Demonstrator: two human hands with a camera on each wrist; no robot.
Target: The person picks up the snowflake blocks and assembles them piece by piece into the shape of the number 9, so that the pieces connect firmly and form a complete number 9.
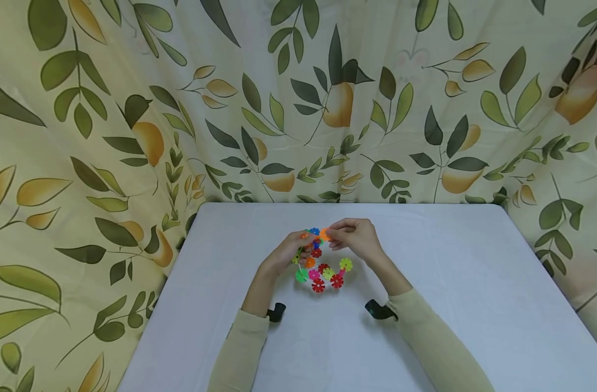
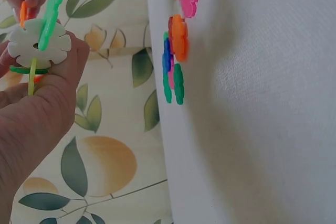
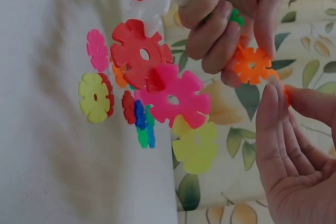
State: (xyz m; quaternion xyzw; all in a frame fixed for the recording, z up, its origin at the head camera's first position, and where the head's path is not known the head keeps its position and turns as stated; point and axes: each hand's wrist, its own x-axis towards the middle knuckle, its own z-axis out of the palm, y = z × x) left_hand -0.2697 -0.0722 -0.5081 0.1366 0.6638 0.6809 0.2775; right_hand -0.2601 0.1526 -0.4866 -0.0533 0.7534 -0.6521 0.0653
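My left hand (image 1: 293,251) grips a chain of interlocked notched plastic discs in several colours. In the right wrist view, an orange disc (image 3: 253,65) sits between its thumb and fingers. A white disc (image 2: 39,43) and a green disc (image 2: 55,11) stick out by the left hand in the left wrist view. With thumb and fingertips, my right hand (image 1: 359,238) pinches another orange disc (image 3: 287,98), mostly covered, against the first. Below the hands the chain curves round through a red disc (image 3: 139,51), a pink disc (image 3: 173,98) and a yellow disc (image 3: 195,148).
A white-covered table (image 1: 450,283) lies under the hands, and the chain casts a shadow on it. A leaf-and-fruit patterned curtain (image 1: 401,109) surrounds its back and sides. Black wrist devices, one being the right device (image 1: 379,310), jut inward from both sleeves.
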